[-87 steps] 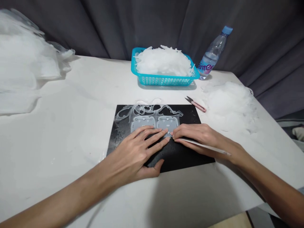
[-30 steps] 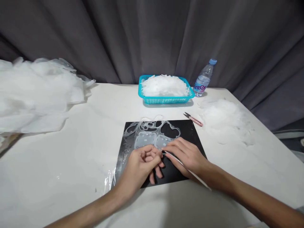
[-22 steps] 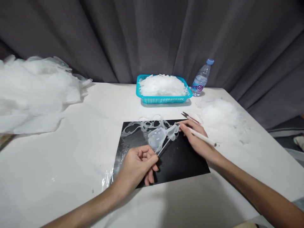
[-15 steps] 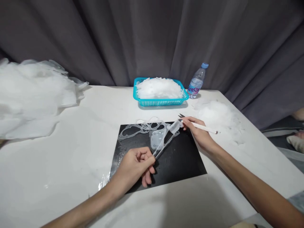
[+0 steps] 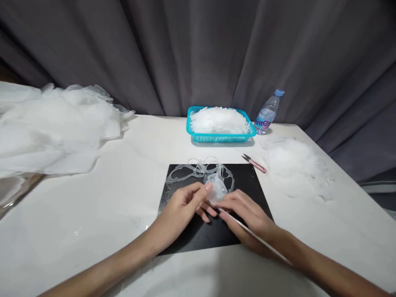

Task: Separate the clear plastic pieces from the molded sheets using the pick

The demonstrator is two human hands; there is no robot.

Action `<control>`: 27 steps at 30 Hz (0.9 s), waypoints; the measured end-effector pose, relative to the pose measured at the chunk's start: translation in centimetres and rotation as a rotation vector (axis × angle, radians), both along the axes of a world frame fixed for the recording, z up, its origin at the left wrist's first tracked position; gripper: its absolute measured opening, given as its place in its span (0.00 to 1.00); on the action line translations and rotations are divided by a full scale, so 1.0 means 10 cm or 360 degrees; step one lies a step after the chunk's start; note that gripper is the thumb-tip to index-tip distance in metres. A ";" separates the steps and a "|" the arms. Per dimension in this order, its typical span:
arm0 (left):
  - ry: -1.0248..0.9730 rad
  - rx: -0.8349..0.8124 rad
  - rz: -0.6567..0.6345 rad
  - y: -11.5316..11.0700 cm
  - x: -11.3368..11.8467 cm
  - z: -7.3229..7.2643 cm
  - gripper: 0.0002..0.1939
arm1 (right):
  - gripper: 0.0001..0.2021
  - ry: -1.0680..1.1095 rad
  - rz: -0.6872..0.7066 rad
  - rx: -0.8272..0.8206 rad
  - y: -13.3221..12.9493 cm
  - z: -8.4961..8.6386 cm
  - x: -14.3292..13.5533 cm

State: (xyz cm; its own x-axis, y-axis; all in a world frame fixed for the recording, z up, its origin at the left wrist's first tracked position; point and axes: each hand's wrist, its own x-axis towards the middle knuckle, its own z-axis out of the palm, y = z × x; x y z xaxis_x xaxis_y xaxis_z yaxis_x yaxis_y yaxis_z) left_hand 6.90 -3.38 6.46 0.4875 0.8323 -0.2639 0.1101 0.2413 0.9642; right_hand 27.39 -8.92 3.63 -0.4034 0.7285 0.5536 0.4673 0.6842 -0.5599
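Observation:
Over a black mat, my left hand pinches a small translucent, whitish moulded piece between thumb and fingers. My right hand is closed around a thin white stick-like tool, whose tip meets the near edge of the piece; its exact kind cannot be made out. Clear, looping strips of flexible trim lie on the mat's far part, just behind the fingers. Whether the strips are joined to the held piece is hidden.
Thread snips with pinkish handles lie beyond the mat. A turquoise basket heaped with white pieces stands at the back, beside a water bottle. Translucent scraps lie right; a big pile of whitish sheets lies left.
My right hand has come down and left, close to my left hand, and the white tool has turned. The stretched clear strip no longer shows between the hands. The snips are now uncovered.

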 end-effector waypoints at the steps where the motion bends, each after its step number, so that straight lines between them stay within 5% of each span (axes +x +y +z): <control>1: 0.0032 0.0016 -0.0013 0.01 -0.01 -0.02 0.23 | 0.16 -0.0062 0.0023 0.0010 -0.03 -0.02 -0.03; 7: 0.0178 0.0289 -0.0265 0.05 -0.10 -0.17 0.17 | 0.18 -0.0071 0.0161 -0.0223 -0.11 0.05 0.00; 12: 0.0368 0.0449 -0.0302 0.03 -0.13 -0.15 0.16 | 0.19 0.0060 -0.0099 -0.0170 0.05 0.18 0.26; 18: 0.0274 0.0383 -0.0292 0.03 -0.10 -0.12 0.13 | 0.08 -0.0078 -0.0275 -0.0399 0.27 0.15 0.19; 22: 0.0120 0.0251 -0.0319 0.08 -0.09 -0.17 0.15 | 0.12 -0.0106 -0.0217 -0.0640 0.35 0.18 0.12; 27: -0.0209 -0.0016 -0.0232 0.17 -0.09 -0.25 0.16 | 0.12 0.0006 -0.0449 -0.0834 0.30 0.21 0.27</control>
State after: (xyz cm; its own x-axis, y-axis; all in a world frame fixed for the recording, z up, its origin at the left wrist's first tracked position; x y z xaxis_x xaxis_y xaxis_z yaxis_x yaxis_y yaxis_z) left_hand 6.02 -1.73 3.99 0.6335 0.7480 -0.1979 0.0178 0.2416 0.9702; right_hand 30.06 -5.91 5.69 -0.1532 0.9839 0.0924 0.5882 0.1660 -0.7915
